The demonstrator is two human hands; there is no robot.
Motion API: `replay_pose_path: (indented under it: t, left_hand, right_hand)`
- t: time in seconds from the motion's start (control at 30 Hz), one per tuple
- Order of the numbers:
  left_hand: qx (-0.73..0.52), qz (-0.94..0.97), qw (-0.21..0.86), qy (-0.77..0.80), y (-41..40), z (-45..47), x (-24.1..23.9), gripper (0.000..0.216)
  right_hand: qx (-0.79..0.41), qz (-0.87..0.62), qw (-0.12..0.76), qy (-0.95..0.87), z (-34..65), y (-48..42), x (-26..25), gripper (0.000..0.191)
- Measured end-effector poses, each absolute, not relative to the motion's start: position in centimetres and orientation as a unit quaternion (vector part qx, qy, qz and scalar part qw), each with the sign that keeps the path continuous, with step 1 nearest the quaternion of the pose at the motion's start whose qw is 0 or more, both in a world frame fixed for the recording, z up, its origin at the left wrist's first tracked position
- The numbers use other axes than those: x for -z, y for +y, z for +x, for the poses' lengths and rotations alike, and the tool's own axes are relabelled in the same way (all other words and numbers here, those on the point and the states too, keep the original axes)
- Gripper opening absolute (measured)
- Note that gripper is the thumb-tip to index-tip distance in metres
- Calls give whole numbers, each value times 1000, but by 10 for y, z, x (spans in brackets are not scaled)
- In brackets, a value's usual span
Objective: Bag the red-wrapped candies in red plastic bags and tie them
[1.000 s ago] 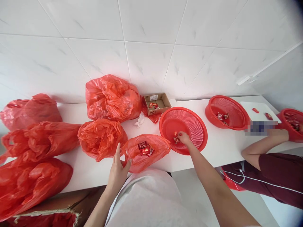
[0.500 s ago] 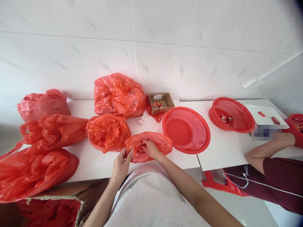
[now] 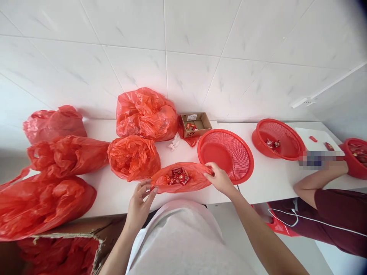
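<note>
A small red plastic bag (image 3: 195,182) lies at the near edge of the white table (image 3: 269,183), stretched open between my hands. My left hand (image 3: 140,200) pinches its left rim. My right hand (image 3: 219,178) grips its right rim. Several red wrapped candies (image 3: 177,177) show inside the bag. Just right of the bag stands a red mesh basket (image 3: 226,152), touching my right hand's side; nothing shows inside it.
Several full red plastic bags (image 3: 137,114) crowd the table's left and back. A small cardboard box (image 3: 195,124) holds candies by the wall. Another red basket (image 3: 276,138) with candies stands right. A co-worker's arm (image 3: 318,177) rests there. A carton (image 3: 57,252) sits lower left.
My right hand took candies out of the near basket and put them in the small bag. Both hands now pull the bag's mouth wide, showing the candies.
</note>
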State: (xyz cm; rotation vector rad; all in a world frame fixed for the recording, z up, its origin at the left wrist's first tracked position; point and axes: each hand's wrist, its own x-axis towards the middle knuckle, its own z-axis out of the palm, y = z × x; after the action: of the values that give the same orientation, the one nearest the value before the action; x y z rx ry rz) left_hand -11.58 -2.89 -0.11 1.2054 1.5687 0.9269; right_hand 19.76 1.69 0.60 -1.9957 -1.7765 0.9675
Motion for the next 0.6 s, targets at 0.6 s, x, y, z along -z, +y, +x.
replay_pose_path:
  t: [0.6]
  left_hand:
    - [-291,617,615,396,19,-60,-74,26]
  right_hand:
    - [-362,-358,257,-821,114,30,-152,3]
